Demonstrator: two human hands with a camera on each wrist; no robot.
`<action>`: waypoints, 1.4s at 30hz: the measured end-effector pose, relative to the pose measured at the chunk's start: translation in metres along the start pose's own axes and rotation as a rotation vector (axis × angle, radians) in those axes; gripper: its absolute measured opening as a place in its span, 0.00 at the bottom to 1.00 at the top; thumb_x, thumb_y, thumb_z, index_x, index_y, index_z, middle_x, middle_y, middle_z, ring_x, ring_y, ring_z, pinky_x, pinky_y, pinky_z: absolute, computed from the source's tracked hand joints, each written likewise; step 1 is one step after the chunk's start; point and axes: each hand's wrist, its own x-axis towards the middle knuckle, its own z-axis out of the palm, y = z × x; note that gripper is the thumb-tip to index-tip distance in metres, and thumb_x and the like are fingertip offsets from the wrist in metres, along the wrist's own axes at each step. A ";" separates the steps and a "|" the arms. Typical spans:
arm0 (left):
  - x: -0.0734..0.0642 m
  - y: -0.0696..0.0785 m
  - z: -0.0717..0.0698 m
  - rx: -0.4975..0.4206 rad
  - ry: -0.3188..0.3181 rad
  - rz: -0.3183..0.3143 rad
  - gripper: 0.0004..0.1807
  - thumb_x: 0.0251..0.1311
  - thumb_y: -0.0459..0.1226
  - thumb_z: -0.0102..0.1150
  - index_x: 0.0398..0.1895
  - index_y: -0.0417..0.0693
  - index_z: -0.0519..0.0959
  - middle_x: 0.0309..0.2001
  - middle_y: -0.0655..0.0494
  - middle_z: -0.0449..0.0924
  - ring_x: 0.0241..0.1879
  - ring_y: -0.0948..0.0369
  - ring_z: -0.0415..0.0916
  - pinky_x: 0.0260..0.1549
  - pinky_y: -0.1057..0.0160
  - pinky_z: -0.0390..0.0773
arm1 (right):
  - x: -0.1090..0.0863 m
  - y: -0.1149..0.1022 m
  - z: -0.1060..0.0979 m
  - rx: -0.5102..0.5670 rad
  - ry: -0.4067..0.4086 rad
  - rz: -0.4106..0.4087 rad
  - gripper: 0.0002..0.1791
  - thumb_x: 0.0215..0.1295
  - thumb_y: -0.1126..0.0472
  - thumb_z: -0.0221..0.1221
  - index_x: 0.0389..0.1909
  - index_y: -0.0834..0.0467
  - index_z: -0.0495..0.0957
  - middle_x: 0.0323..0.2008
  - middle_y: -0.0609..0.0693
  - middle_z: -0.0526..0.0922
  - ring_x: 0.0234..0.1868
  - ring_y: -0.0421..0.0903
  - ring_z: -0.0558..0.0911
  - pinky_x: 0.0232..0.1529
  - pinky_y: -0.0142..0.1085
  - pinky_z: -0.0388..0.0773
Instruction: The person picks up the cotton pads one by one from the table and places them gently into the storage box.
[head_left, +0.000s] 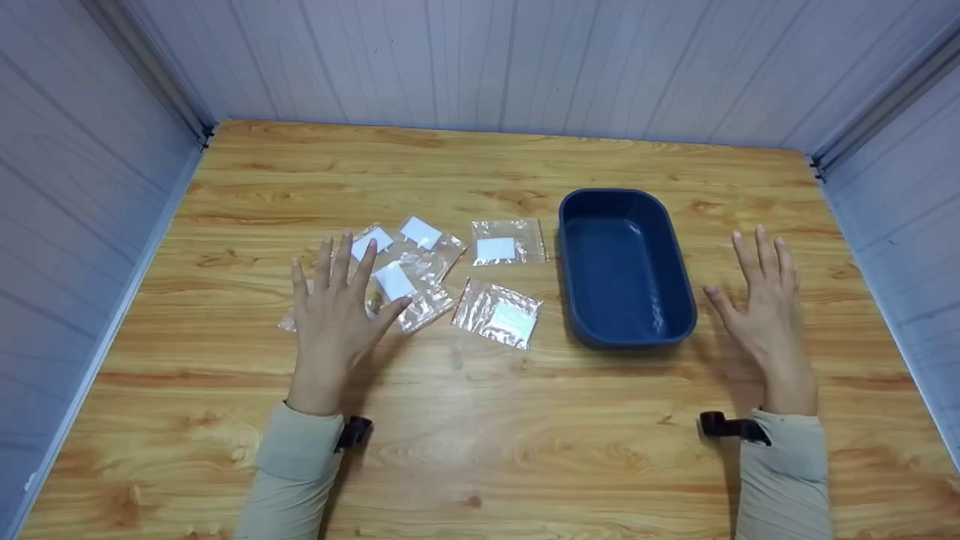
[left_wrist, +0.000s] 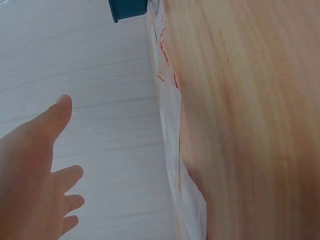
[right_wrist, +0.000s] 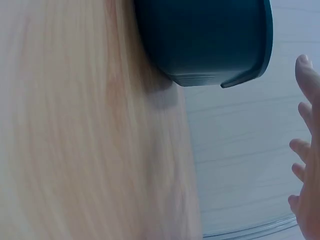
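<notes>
My left hand (head_left: 334, 319) is held above the table with its fingers spread, overlapping a cluster of clear plastic bags in the head view. Each bag holds a white card; one card (head_left: 395, 280) shows just right of the fingers, another (head_left: 421, 232) farther back. Two more bags lie apart: one bag (head_left: 531, 240) at the back, one bag (head_left: 480, 301) nearer me. To the right of the blue bin (head_left: 572, 300), my right hand (head_left: 772, 322) hovers with fingers extended, holding nothing. The left wrist view shows the left hand (left_wrist: 35, 170) away from the bags' edges (left_wrist: 172, 125).
The wooden table (head_left: 480, 465) bears all of this. Pale panelled walls rise behind (head_left: 465, 67) and on both sides. The bin stands upright, its inside facing up. A dark wrist mount (head_left: 356, 433) sits on the left sleeve, with another mount (head_left: 724, 425) on the right.
</notes>
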 end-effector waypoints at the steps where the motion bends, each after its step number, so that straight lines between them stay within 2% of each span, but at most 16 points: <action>1: 0.000 0.000 0.000 -0.003 -0.005 0.000 0.49 0.61 0.70 0.45 0.79 0.57 0.51 0.80 0.49 0.37 0.78 0.50 0.30 0.70 0.39 0.28 | 0.000 0.001 0.000 0.033 -0.002 0.006 0.41 0.70 0.39 0.54 0.78 0.47 0.51 0.78 0.55 0.45 0.77 0.59 0.39 0.70 0.64 0.33; 7: -0.001 -0.001 0.001 -0.006 -0.019 -0.003 0.48 0.62 0.70 0.44 0.79 0.57 0.50 0.80 0.49 0.36 0.78 0.50 0.29 0.70 0.40 0.26 | 0.000 0.003 0.003 0.256 -0.008 0.015 0.39 0.70 0.51 0.59 0.78 0.47 0.54 0.78 0.52 0.50 0.77 0.58 0.43 0.68 0.68 0.38; 12: -0.002 0.000 0.003 -0.017 0.005 0.005 0.48 0.62 0.70 0.44 0.79 0.56 0.51 0.79 0.48 0.40 0.78 0.49 0.32 0.70 0.39 0.28 | 0.001 0.002 0.005 0.420 -0.020 0.005 0.37 0.68 0.63 0.59 0.76 0.52 0.58 0.75 0.55 0.57 0.75 0.57 0.50 0.71 0.59 0.42; 15: -0.003 0.000 0.003 -0.039 0.007 0.006 0.48 0.63 0.70 0.44 0.79 0.56 0.51 0.79 0.48 0.39 0.77 0.49 0.32 0.70 0.40 0.26 | 0.000 -0.010 0.000 0.492 -0.050 0.038 0.34 0.69 0.67 0.58 0.74 0.58 0.60 0.74 0.59 0.59 0.74 0.60 0.53 0.72 0.53 0.43; 19: -0.003 0.000 0.002 -0.046 -0.011 0.001 0.48 0.63 0.69 0.44 0.79 0.57 0.50 0.79 0.48 0.38 0.77 0.49 0.31 0.69 0.41 0.24 | -0.001 -0.010 0.000 0.563 -0.099 0.085 0.32 0.70 0.69 0.56 0.73 0.60 0.61 0.72 0.61 0.62 0.74 0.50 0.56 0.73 0.51 0.45; 22: -0.003 0.000 0.001 -0.042 -0.023 -0.002 0.48 0.63 0.69 0.44 0.79 0.57 0.50 0.79 0.48 0.37 0.77 0.49 0.30 0.69 0.41 0.24 | -0.002 0.001 0.006 0.604 -0.146 0.102 0.32 0.72 0.67 0.56 0.74 0.56 0.60 0.72 0.59 0.62 0.71 0.41 0.59 0.73 0.50 0.47; 25: -0.003 0.001 0.001 -0.035 -0.019 0.000 0.48 0.63 0.69 0.44 0.79 0.57 0.50 0.79 0.48 0.38 0.77 0.49 0.31 0.69 0.40 0.24 | -0.003 0.002 0.006 0.633 -0.190 0.105 0.31 0.73 0.65 0.54 0.75 0.57 0.60 0.71 0.59 0.63 0.70 0.43 0.62 0.72 0.40 0.53; 27: -0.004 0.001 0.001 -0.033 -0.016 0.001 0.47 0.63 0.69 0.44 0.79 0.57 0.50 0.79 0.48 0.38 0.77 0.48 0.31 0.69 0.41 0.24 | -0.004 0.002 0.007 0.669 -0.215 0.107 0.29 0.74 0.66 0.54 0.74 0.58 0.61 0.70 0.61 0.64 0.69 0.44 0.65 0.67 0.32 0.60; 29: -0.004 0.001 0.001 -0.030 -0.013 0.001 0.47 0.63 0.69 0.44 0.79 0.57 0.50 0.79 0.47 0.39 0.77 0.48 0.31 0.70 0.41 0.25 | -0.004 0.001 0.008 0.717 -0.239 0.103 0.28 0.74 0.67 0.53 0.73 0.62 0.62 0.69 0.63 0.66 0.66 0.45 0.68 0.62 0.27 0.66; 33: -0.004 0.001 0.001 -0.023 -0.018 0.004 0.47 0.63 0.69 0.44 0.79 0.57 0.50 0.79 0.46 0.40 0.77 0.48 0.32 0.70 0.40 0.27 | -0.005 0.002 0.010 0.780 -0.292 0.097 0.26 0.74 0.69 0.52 0.71 0.67 0.62 0.68 0.64 0.67 0.63 0.43 0.73 0.56 0.26 0.72; 39: -0.003 0.003 0.001 0.000 0.010 0.028 0.46 0.64 0.68 0.45 0.79 0.56 0.53 0.78 0.45 0.45 0.77 0.47 0.36 0.70 0.38 0.33 | -0.006 0.003 0.011 0.767 -0.341 0.099 0.27 0.74 0.67 0.53 0.72 0.64 0.62 0.69 0.62 0.66 0.64 0.39 0.72 0.57 0.25 0.71; 42: -0.002 0.004 0.000 -0.020 0.032 0.038 0.46 0.63 0.68 0.46 0.78 0.55 0.55 0.78 0.45 0.46 0.77 0.47 0.38 0.70 0.38 0.35 | -0.005 0.003 0.012 0.791 -0.360 0.113 0.28 0.74 0.67 0.54 0.72 0.63 0.62 0.69 0.62 0.67 0.64 0.39 0.71 0.58 0.26 0.70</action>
